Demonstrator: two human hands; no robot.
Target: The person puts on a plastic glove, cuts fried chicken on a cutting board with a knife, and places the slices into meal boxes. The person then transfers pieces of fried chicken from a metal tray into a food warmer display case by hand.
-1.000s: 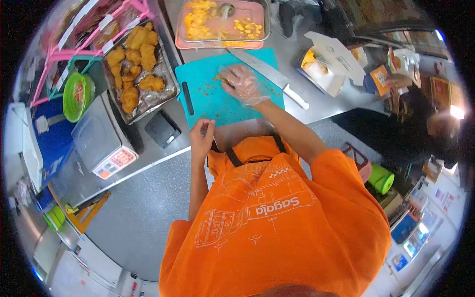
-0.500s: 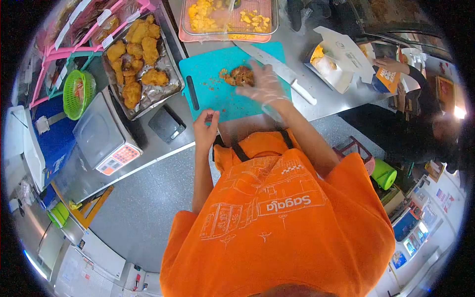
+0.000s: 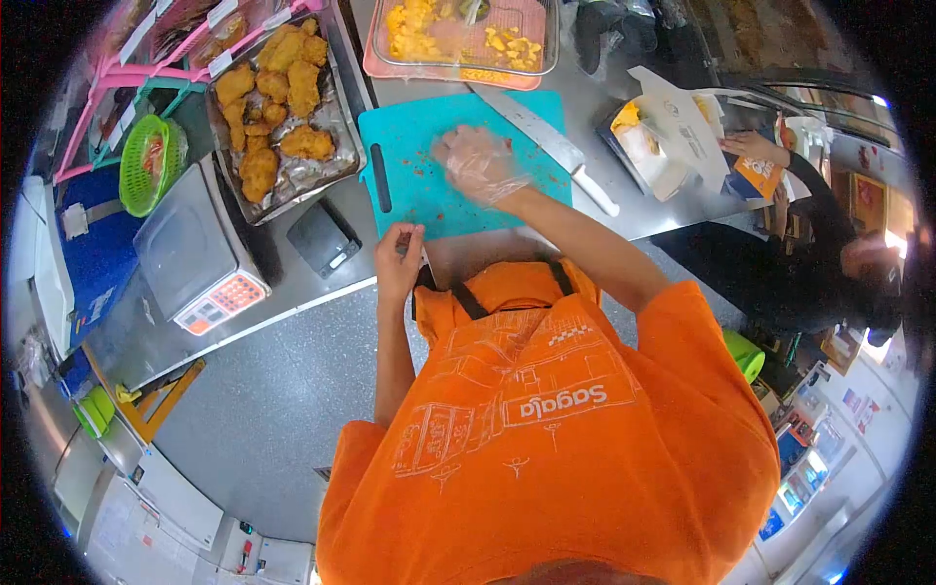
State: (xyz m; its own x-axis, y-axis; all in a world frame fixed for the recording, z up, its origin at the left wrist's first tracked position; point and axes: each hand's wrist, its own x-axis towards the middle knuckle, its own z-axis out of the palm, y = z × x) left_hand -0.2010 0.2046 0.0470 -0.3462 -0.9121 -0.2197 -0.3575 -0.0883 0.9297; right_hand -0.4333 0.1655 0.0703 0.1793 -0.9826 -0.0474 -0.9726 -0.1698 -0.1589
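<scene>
The table (image 3: 643, 216) carries a blue board (image 3: 405, 190) under the right hand (image 3: 478, 164), gloved maybe to stay clean and too blurry to tell if open or holding anything. A knife (image 3: 541, 134) lies just right of it, perhaps for easy reach; the left hand (image 3: 398, 255) curls loosely nearby, looking empty.

1. The person wore a bright orange shirt (image 3: 585, 463) with loose short sleeves (image 3: 697, 327).
2. Thin white line drawings (image 3: 434, 434), with building-like outlines and small stick figures (image 3: 516, 467), ran across its front.
3. Inside an outlined box (image 3: 526, 411) stood white lettering (image 3: 575, 398) beginning "Saga".
4. Two black straps (image 3: 468, 300) crossed orange fabric (image 3: 514, 283) at the waist.
5. A clear, crinkled plastic glove (image 3: 483, 174) covered the right hand (image 3: 476, 164).
</scene>
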